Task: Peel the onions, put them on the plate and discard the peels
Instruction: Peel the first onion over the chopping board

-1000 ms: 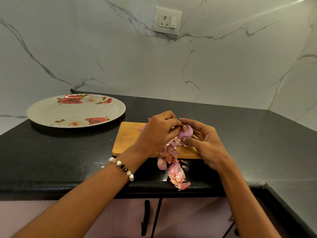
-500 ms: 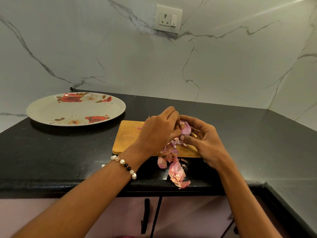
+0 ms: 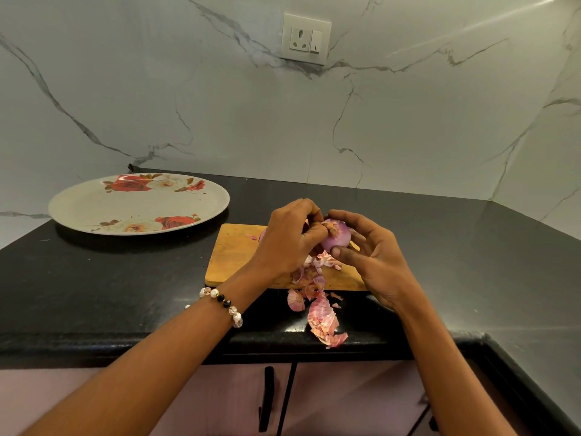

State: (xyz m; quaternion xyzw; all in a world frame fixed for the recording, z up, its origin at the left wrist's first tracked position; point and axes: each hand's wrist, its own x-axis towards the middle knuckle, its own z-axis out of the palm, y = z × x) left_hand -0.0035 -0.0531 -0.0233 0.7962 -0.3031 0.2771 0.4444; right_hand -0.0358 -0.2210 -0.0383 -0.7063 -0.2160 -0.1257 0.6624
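Observation:
A purple onion (image 3: 339,236) is held above the wooden cutting board (image 3: 234,254). My right hand (image 3: 372,256) grips it from the right and below, thumb under it. My left hand (image 3: 290,237) pinches at the onion's top left, where a bit of dry skin shows. Loose pink peels (image 3: 320,309) lie in a pile on the board's front edge and spill onto the black counter toward its front edge. A second onion is mostly hidden behind my left hand. The flowered plate (image 3: 94,206) sits at the back left with nothing on it.
The black counter (image 3: 110,287) meets marble walls at the back and right. A wall socket (image 3: 306,39) is above. Cabinet doors with dark handles (image 3: 267,401) are below the counter's front edge.
The onion has turned in my hands and more of its purple side now shows. My left fingers have shifted on its top. The peel pile looks the same.

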